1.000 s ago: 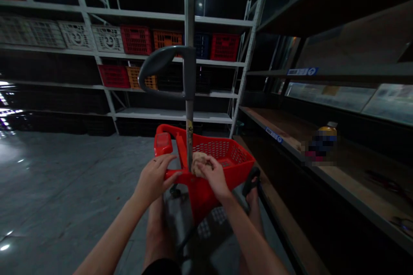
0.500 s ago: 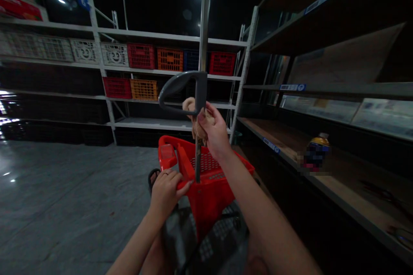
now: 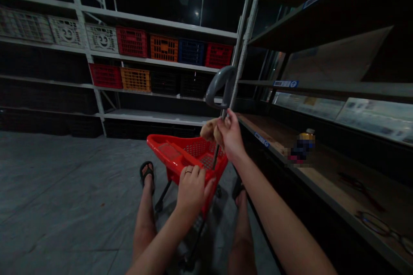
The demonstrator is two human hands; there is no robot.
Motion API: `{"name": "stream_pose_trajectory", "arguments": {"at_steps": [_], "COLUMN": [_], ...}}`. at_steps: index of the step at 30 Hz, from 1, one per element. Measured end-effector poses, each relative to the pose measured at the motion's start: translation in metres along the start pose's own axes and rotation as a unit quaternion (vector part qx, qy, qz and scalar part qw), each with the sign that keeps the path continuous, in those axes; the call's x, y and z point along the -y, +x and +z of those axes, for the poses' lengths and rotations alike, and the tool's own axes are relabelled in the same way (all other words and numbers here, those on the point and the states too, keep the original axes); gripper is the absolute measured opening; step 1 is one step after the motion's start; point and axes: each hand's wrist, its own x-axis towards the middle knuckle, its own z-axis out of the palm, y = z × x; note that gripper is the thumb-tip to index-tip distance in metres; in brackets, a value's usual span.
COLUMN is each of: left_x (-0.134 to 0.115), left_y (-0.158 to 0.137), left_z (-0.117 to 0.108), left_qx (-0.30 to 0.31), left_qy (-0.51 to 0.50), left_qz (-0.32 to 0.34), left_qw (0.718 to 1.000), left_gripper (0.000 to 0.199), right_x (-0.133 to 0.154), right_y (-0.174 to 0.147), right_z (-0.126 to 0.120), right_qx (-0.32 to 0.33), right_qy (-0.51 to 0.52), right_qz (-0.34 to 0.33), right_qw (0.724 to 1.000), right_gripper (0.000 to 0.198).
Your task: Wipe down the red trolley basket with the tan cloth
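A small red shopping cart (image 3: pixel 167 151) with a perforated basket stands between my legs. My left hand (image 3: pixel 192 184), with a ring on one finger, is closed over the cart's near rim. From the cart's corner rises a thin metal pole (image 3: pixel 215 158), tilted to the right, with a grey loop-shaped handle (image 3: pixel 213 90) higher up. A bunched beige cloth (image 3: pixel 209 129) is at the pole just below that handle. My right hand (image 3: pixel 231 135) pinches the cloth against the pole, and its fingers partly hide both.
White racks (image 3: pixel 155 116) at the back carry red crates (image 3: pixel 131 42), orange crates (image 3: pixel 164 48) and a blue crate (image 3: pixel 191 52). On the wooden shelf (image 3: pixel 258 126) at right stand a blurred bottle (image 3: pixel 301 148) and a pair of glasses (image 3: pixel 376 223). My sandalled feet flank the cart.
The pole and grey handle have swung to the right and tilt more. My right hand and the cloth have moved right and slightly down. My left hand stays on the cart's rim.
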Motion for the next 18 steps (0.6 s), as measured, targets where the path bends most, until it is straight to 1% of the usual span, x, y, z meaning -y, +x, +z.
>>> {"name": "stream_pose_trajectory", "arguments": {"at_steps": [2, 3, 5, 6, 8, 9, 10, 11, 12, 13, 15, 16, 17, 18], "left_x": [-0.004, -0.001, 0.017, 0.032, 0.066, 0.083, 0.099, 0.111, 0.119, 0.123, 0.120, 0.115, 0.109, 0.102], "left_y": [0.001, 0.002, 0.007, 0.011, 0.019, 0.022, 0.025, 0.027, 0.028, 0.027, 0.025, 0.023, 0.020, 0.018], "left_z": [-0.001, -0.003, -0.010, -0.013, -0.018, -0.019, -0.020, -0.020, -0.019, -0.018, -0.016, -0.016, -0.015, -0.015], "left_qx": [0.004, -0.002, -0.022, -0.037, -0.046, -0.044, -0.039, -0.022, -0.005, 0.008, 0.022, 0.021, 0.019, 0.017], "left_qy": [-0.071, -0.096, -0.105, -0.089, -0.049, -0.028, -0.011, 0.002, 0.015, 0.027, 0.050, 0.061, 0.071, 0.080], "left_qz": [0.054, 0.081, 0.104, 0.093, 0.034, 0.004, -0.020, -0.032, -0.043, -0.053, -0.070, -0.078, -0.084, -0.086], "left_qw": [0.996, 0.992, 0.989, 0.991, 0.997, 0.999, 0.999, 0.999, 0.999, 0.998, 0.996, 0.995, 0.994, 0.993], "left_gripper": [0.026, 0.030, 0.034, 0.036, 0.041, 0.043, 0.044, 0.044, 0.045, 0.047, 0.048, 0.049, 0.049, 0.048], "right_x": [0.010, 0.009, -0.005, -0.018, -0.048, -0.062, -0.075, -0.083, -0.088, -0.088, -0.076, -0.067, -0.056, -0.045], "right_y": [0.020, 0.020, 0.002, -0.014, -0.053, -0.073, -0.091, -0.107, -0.120, -0.130, -0.147, -0.153, -0.159, -0.165], "right_z": [-0.014, -0.022, -0.038, -0.046, -0.062, -0.069, -0.074, -0.078, -0.081, -0.081, -0.077, -0.073, -0.067, -0.060], "right_qx": [-0.016, -0.024, -0.033, -0.028, -0.011, -0.014, -0.033, -0.058, -0.089, -0.121, -0.182, -0.203, -0.211, -0.205], "right_qy": [0.001, -0.004, -0.035, -0.059, -0.103, -0.115, -0.114, -0.101, -0.079, -0.056, -0.047, -0.072, -0.117, -0.175], "right_qz": [-0.038, -0.046, -0.030, -0.004, 0.064, 0.095, 0.114, 0.128, 0.136, 0.140, 0.135, 0.123, 0.104, 0.077], "right_qw": [0.999, 0.999, 0.998, 0.998, 0.993, 0.989, 0.986, 0.985, 0.984, 0.981, 0.973, 0.969, 0.965, 0.960], "right_gripper": [0.067, 0.066, 0.062, 0.059, 0.053, 0.050, 0.048, 0.047, 0.047, 0.046, 0.045, 0.042, 0.040, 0.037]}}
